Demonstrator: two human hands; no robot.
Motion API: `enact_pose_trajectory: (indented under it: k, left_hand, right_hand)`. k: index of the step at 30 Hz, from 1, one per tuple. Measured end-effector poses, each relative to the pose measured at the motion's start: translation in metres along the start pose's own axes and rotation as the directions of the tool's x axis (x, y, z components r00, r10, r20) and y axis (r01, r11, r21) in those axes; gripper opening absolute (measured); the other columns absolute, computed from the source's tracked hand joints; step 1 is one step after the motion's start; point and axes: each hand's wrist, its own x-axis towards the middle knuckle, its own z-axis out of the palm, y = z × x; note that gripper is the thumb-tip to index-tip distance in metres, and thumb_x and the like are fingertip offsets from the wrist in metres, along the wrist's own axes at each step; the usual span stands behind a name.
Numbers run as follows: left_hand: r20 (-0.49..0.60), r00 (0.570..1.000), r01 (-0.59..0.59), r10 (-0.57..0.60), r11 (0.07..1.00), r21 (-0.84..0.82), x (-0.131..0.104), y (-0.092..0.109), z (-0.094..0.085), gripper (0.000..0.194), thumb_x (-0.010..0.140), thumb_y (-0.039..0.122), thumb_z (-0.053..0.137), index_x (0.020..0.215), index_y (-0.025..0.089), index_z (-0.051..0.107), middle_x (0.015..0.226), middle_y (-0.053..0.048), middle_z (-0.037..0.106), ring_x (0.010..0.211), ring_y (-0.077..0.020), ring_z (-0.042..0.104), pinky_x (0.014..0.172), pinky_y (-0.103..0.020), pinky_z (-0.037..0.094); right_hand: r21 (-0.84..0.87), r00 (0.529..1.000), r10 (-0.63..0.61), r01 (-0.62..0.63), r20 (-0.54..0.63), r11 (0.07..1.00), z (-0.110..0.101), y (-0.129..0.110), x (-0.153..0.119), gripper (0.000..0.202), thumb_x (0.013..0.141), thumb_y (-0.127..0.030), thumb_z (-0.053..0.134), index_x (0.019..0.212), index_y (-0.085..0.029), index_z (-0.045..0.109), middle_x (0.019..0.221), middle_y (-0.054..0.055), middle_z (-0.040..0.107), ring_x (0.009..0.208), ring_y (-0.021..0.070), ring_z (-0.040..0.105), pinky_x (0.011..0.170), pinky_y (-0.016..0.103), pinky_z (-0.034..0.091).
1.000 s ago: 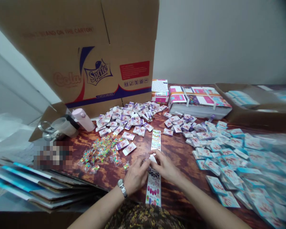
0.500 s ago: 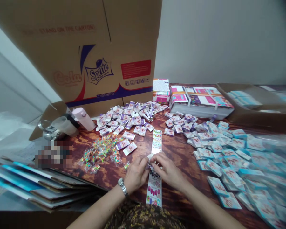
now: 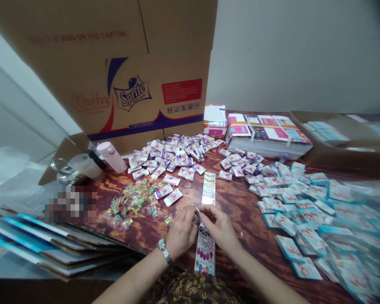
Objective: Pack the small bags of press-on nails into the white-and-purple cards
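My left hand (image 3: 182, 230), with a watch on the wrist, has its fingers curled in front of me. Its fingertips meet those of my right hand (image 3: 218, 223), which is pinched closed. Between them is a small piece, pale at its tip, mostly hidden by the fingers. Beneath the hands lies a long strip of nail stickers (image 3: 204, 255), printed with rows of coloured nail shapes; its middle is covered by my hands. Left of them are small clear packets of colourful candy (image 3: 134, 196) and a few white and purple little boxes (image 3: 173, 196).
Behind stand a large cardboard carton (image 3: 129, 50), a pink bottle (image 3: 111, 157) and a strapped stack of printed sheets (image 3: 267, 131). Many blue and white little boxes (image 3: 310, 232) spread on the right, near an open carton (image 3: 342, 147). Flattened cardboard (image 3: 50, 240) sits at left.
The white piece at my fingertips now shows only as a small tip, and my right fingers have shifted slightly. A tiny white scrap now shows on the table right of my right hand.
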Motion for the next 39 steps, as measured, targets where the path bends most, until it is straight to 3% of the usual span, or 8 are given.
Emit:
enact_pose_trajectory:
  k: [4, 15, 19, 27, 32, 34, 37, 39]
  left_hand:
    - [-0.021, 1.0, 0.007, -0.007, 1.0, -0.012, -0.002, 0.001, 0.005, 0.048, 0.076, 0.008, 0.043, 0.123, 0.014, 0.035, 0.107, -0.012, 0.054, 0.1, -0.0242, 0.051, 0.086, -0.039, 0.045]
    - [-0.046, 0.995, 0.093, -0.092, 0.995, 0.023, -0.01, -0.004, 0.015, 0.054, 0.076, 0.012, 0.046, 0.128, 0.011, 0.029, 0.106, -0.015, 0.056, 0.097, -0.0253, 0.055, 0.082, -0.039, 0.048]
    - [-0.042, 0.997, 0.075, -0.072, 0.994, 0.077, -0.01, -0.005, 0.016, 0.056, 0.077, 0.012, 0.044, 0.131, 0.008, 0.027, 0.112, -0.017, 0.054, 0.102, -0.0266, 0.054, 0.085, -0.04, 0.047]
    - [-0.07, 0.995, 0.076, -0.07, 0.993, 0.087, 0.002, 0.0, 0.011, 0.063, 0.077, 0.008, 0.037, 0.136, 0.004, 0.016, 0.126, -0.022, 0.045, 0.116, -0.0271, 0.045, 0.093, -0.042, 0.043]
    - [0.016, 0.997, 0.069, -0.07, 0.997, 0.043, 0.007, 0.001, 0.016, 0.066, 0.08, 0.017, 0.045, 0.138, 0.008, 0.016, 0.126, -0.019, 0.047, 0.116, -0.0266, 0.046, 0.093, -0.042, 0.043]
    - [0.032, 0.999, 0.025, -0.026, 0.999, 0.044, 0.006, 0.001, 0.015, 0.068, 0.082, 0.027, 0.048, 0.139, 0.01, 0.014, 0.133, -0.018, 0.04, 0.122, -0.0272, 0.04, 0.097, -0.044, 0.039]
    - [0.103, 0.995, -0.022, 0.013, 0.996, 0.083, 0.0, 0.0, 0.015, 0.061, 0.085, 0.033, 0.046, 0.137, 0.014, 0.022, 0.135, -0.015, 0.038, 0.124, -0.0277, 0.036, 0.1, -0.046, 0.035]
    - [0.201, 0.979, -0.054, 0.032, 0.993, 0.106, -0.008, -0.001, 0.019, 0.053, 0.085, 0.031, 0.046, 0.134, 0.017, 0.031, 0.131, -0.014, 0.045, 0.12, -0.0277, 0.04, 0.098, -0.046, 0.037]
  right_hand:
    - [0.09, 0.996, 0.082, -0.079, -0.033, 0.993, 0.004, 0.004, 0.004, 0.018, 0.08, -0.031, 0.057, 0.09, -0.017, 0.062, 0.082, 0.005, 0.066, 0.074, 0.018, 0.061, 0.069, 0.029, 0.049]
    - [-0.074, 0.995, 0.08, -0.085, -0.067, 0.994, 0.007, 0.005, 0.004, 0.009, 0.077, -0.021, 0.055, 0.08, -0.018, 0.063, 0.078, 0.003, 0.064, 0.072, 0.0172, 0.062, 0.066, 0.028, 0.05]
    - [-0.238, 0.998, -0.035, 0.023, -0.046, 0.971, 0.005, 0.001, 0.002, 0.012, 0.08, -0.018, 0.052, 0.082, -0.02, 0.064, 0.082, 0.003, 0.064, 0.077, 0.0178, 0.061, 0.071, 0.03, 0.049]
    - [-0.416, 0.938, -0.345, 0.302, -0.031, 0.858, 0.019, 0.005, -0.021, 0.036, 0.086, -0.015, 0.042, 0.121, -0.022, 0.051, 0.113, 0.008, 0.059, 0.106, 0.0221, 0.052, 0.093, 0.04, 0.04]
    - [-0.225, 0.99, -0.138, 0.13, -0.019, 0.966, 0.0, 0.018, 0.003, 0.025, 0.083, -0.025, 0.051, 0.106, -0.021, 0.06, 0.097, 0.007, 0.062, 0.09, 0.0199, 0.059, 0.08, 0.034, 0.048]
    - [-0.062, 0.989, -0.019, 0.01, -0.146, 0.998, -0.019, 0.028, 0.025, 0.028, 0.079, -0.032, 0.057, 0.103, -0.019, 0.061, 0.095, 0.006, 0.063, 0.084, 0.0198, 0.061, 0.073, 0.032, 0.051]
    - [0.242, 0.868, 0.166, -0.055, -0.468, 0.969, -0.051, 0.048, 0.057, 0.043, 0.077, -0.043, 0.056, 0.112, -0.019, 0.053, 0.106, 0.008, 0.061, 0.091, 0.0196, 0.061, 0.075, 0.031, 0.052]
    - [0.256, 0.854, 0.209, -0.093, -0.476, 0.962, -0.067, 0.059, 0.067, 0.046, 0.081, -0.049, 0.048, 0.118, -0.02, 0.047, 0.108, 0.008, 0.061, 0.092, 0.0188, 0.062, 0.079, 0.032, 0.051]
